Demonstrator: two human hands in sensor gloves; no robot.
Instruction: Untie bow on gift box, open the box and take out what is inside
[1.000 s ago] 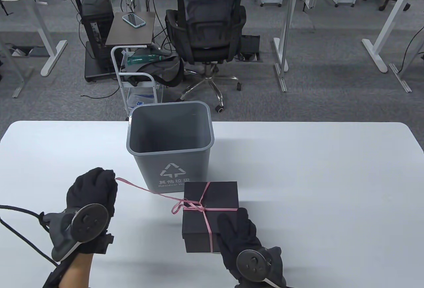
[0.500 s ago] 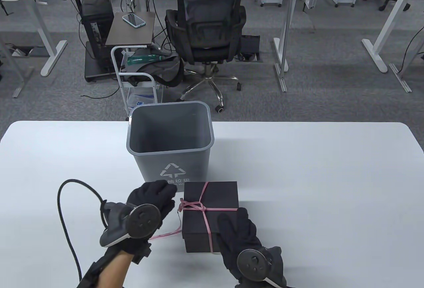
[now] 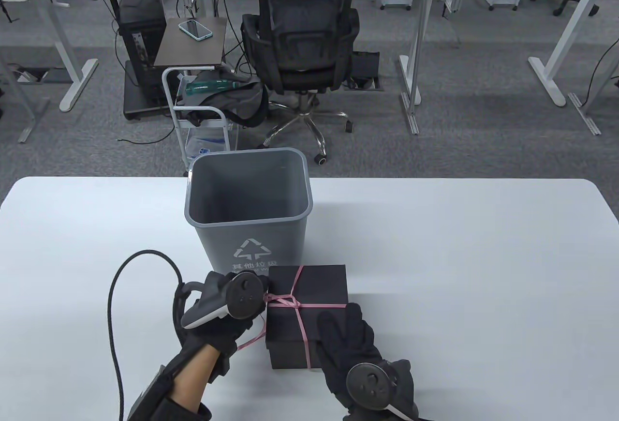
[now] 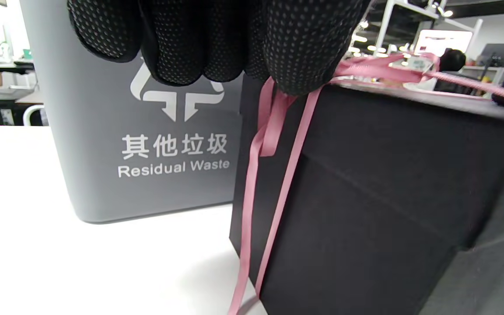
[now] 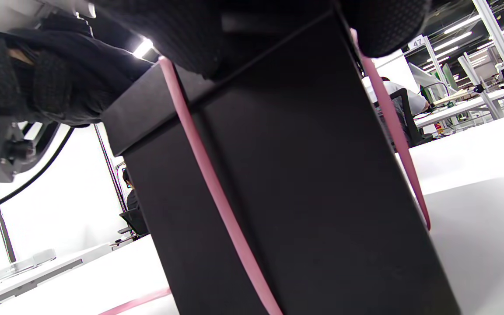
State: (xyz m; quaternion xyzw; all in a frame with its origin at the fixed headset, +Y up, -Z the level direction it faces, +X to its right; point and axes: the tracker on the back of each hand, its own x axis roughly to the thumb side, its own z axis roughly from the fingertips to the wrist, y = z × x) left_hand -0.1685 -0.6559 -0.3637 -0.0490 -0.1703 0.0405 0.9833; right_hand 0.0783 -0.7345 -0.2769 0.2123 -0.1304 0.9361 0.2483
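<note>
A black gift box [image 3: 319, 285] stands on the white table [image 3: 459, 256], in front of a grey bin. A pink ribbon [image 3: 290, 301] crosses its lid, with a knot near the lid's left edge and a loose tail hanging down to the table. My left hand [image 3: 263, 295] is at the lid's left edge. In the left wrist view its curled fingertips [image 4: 304, 57] pinch the ribbon [image 4: 274, 131] at the top of the box [image 4: 387, 197]. My right hand [image 3: 341, 331] lies flat with straight fingers on the lid's near right part. From the right wrist, only the box wall [image 5: 300, 197] and ribbon [image 5: 208, 183] show.
The grey waste bin [image 3: 246, 208] stands right behind the box, touching or nearly touching its far left corner. A black cable [image 3: 116, 305] loops from my left hand over the table. Beyond the table a person sits in an office chair [image 3: 302, 48].
My left hand came back from the far left, where it held the ribbon tail taut, to the box's left edge. The tail went slack and the bow loops are gone. The right hand stayed put.
</note>
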